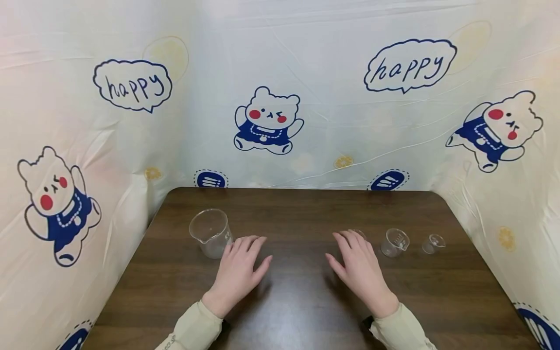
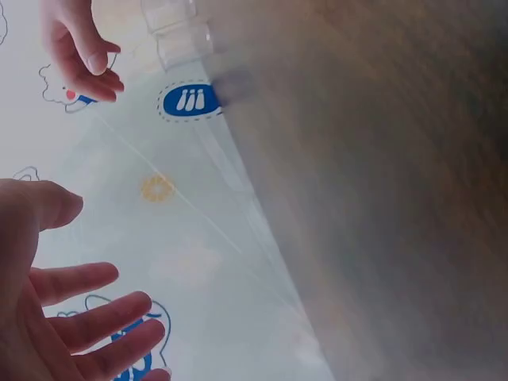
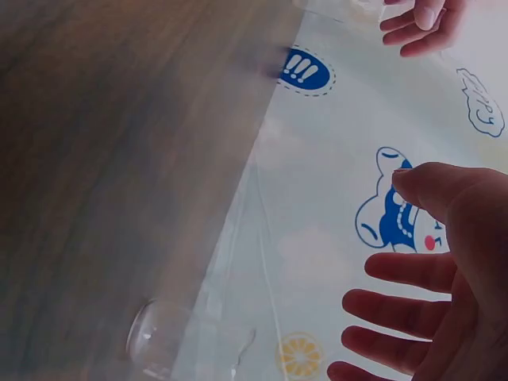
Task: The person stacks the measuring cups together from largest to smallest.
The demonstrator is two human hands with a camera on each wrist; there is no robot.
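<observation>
Head view: the largest beaker (image 1: 212, 243) — transparent, spouted, white-marked — stands upright.

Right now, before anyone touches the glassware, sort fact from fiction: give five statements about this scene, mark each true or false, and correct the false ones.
1. The large beaker stands on the left side of the table. True.
2. The right hand is gripping a beaker. False: the right hand holds nothing.
3. The far-right beaker is smaller than the beaker beside it. True.
4. The left hand is nearest the far-right beaker. False: the left hand is nearest the large beaker.
5. The backdrop is plain. False: the backdrop shows printed bears.
</observation>
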